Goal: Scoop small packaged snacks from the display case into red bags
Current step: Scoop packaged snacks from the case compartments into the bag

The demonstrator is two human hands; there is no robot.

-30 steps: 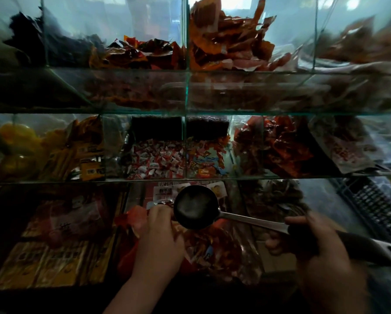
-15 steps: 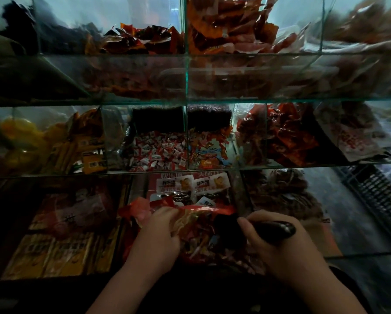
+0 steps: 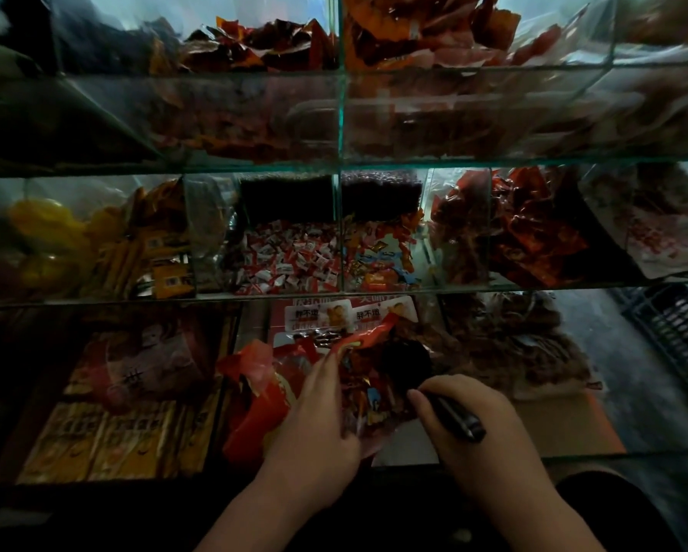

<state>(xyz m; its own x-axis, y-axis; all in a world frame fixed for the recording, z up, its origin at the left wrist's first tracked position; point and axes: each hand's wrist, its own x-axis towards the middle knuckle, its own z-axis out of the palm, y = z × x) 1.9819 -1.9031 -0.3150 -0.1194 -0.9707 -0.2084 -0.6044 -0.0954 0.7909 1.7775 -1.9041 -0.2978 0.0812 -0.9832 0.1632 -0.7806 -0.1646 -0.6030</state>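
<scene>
While the left grip (image 3: pixel 314 424), a bare hand, pinches the mouth of a red bag (image 3: pixel 262 404), the right grip (image 3: pixel 482 428), also a bare hand, is curled tight around the dark handle of a scoop (image 3: pixel 408 368). The red bag sits in the near, middle compartment of a glass display case (image 3: pixel 341 169), crumpled and tilted, with its opening facing right. Small packaged snacks (image 3: pixel 368 396) in red, orange and blue wrappers show inside the opening, between the two hands. The scoop's round black bowl lies at the bag's mouth, just far of the right grip's fingertips; whether it carries anything is too dark to tell. The left grip's fingers lie over the bag's upper edge, and its thumb is hidden.

Just far of the bag, in the same compartment, lie labelled packets (image 3: pixel 334 312) with white and red printing. To the right is a heap of brown snacks (image 3: pixel 525 344). To the left lie flat yellow packs (image 3: pixel 95 444) in a row.

One tier farther, behind glass, a bin of red-and-white wrapped sweets (image 3: pixel 290 256) stands beside a bin of mixed colourful packets (image 3: pixel 382 253). Shiny red packets (image 3: pixel 529 233) fill the bin to their right, and yellow shapes (image 3: pixel 47 233) sit at far left. The farthest tier holds orange-red wrappers (image 3: pixel 414 29). A dark slatted basket (image 3: pixel 677 332) stands at the right edge.
</scene>
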